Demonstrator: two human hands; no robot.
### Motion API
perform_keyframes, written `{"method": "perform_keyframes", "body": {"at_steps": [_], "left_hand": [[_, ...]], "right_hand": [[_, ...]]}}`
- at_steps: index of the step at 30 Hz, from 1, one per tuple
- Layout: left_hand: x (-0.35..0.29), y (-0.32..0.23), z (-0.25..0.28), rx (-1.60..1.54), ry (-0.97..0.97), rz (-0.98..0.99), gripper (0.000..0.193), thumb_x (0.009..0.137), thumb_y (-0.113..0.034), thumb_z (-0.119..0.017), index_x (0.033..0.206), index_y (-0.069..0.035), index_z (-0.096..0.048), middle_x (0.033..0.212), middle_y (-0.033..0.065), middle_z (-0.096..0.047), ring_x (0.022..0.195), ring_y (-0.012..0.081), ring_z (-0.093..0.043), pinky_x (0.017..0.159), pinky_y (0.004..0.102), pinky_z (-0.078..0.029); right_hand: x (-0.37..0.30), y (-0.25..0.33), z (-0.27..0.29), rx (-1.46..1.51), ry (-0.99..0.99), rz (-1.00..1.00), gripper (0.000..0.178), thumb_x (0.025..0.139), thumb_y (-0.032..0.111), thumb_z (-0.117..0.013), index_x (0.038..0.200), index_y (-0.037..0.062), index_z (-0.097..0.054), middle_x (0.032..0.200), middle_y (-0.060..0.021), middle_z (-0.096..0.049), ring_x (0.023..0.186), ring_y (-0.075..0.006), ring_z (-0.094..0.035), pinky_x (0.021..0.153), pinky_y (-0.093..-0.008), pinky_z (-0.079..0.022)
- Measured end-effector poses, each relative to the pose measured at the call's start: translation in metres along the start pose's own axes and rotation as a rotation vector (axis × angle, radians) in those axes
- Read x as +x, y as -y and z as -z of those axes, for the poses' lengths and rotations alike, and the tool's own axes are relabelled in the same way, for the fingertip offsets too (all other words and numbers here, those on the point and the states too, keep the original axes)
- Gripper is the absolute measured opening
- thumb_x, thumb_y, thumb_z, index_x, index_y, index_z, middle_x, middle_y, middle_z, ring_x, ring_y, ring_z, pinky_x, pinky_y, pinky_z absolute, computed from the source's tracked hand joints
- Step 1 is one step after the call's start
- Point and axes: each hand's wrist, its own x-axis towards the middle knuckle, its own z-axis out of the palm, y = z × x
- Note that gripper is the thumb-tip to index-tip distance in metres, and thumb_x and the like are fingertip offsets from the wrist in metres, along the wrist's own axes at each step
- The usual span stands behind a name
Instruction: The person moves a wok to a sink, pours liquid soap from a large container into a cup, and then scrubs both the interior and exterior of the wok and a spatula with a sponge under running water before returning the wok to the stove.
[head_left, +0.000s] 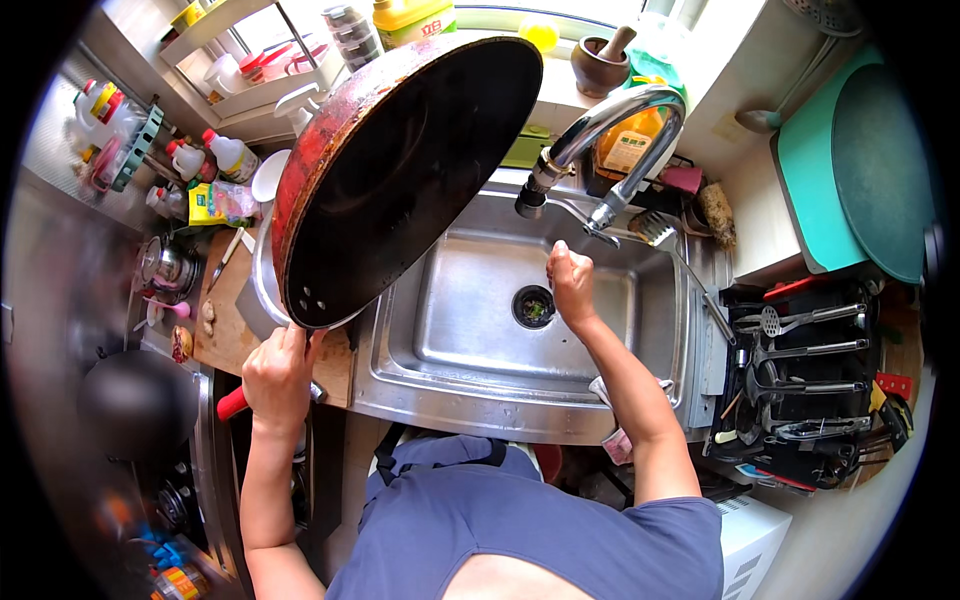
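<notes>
My left hand grips the red handle of a large wok. The wok is raised and tilted, its black inside turned toward the sink and its worn red outside to the left. Over the steel sink is my right hand, its fingers closed; whatever they may hold is hidden. Just above that hand stands a chrome faucet with a curved spout. Green scraps lie in the drain strainer below.
Left of the sink, a wooden board carries a knife and pieces of ginger. Ladles and other utensils lie at the right. A mortar with pestle stands on the sill. A slotted turner rests at the sink's back right corner.
</notes>
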Motion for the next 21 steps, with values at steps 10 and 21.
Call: {"method": "perform_keyframes", "body": {"at_steps": [10, 21], "left_hand": [[-0.001, -0.001, -0.003, 0.006, -0.018, -0.012, 0.024, 0.079, -0.019, -0.069, 0.095, -0.006, -0.059, 0.061, 0.0081, -0.05, 0.055, 0.0258, -0.056, 0.05, 0.0355, -0.045], [-0.007, -0.022, -0.017, -0.265, 0.166, 0.172, 0.031, 0.08, -0.025, -0.068, 0.102, -0.005, -0.062, 0.065, 0.0142, -0.059, 0.06, 0.0323, -0.059, 0.052, 0.0402, -0.045]], "right_hand": [[0.009, 0.04, -0.003, 0.196, 0.112, -0.051, 0.053, 0.096, 0.038, -0.042, 0.053, 0.0075, -0.041, 0.048, 0.0031, -0.037, 0.045, -0.0057, -0.035, 0.042, -0.0246, -0.027], [-0.014, -0.206, 0.098, -0.416, -0.193, -0.388, 0.037, 0.095, 0.034, -0.039, 0.085, 0.0026, -0.057, 0.079, -0.0132, -0.065, 0.057, -0.0205, -0.062, 0.047, -0.0316, -0.049]]}}
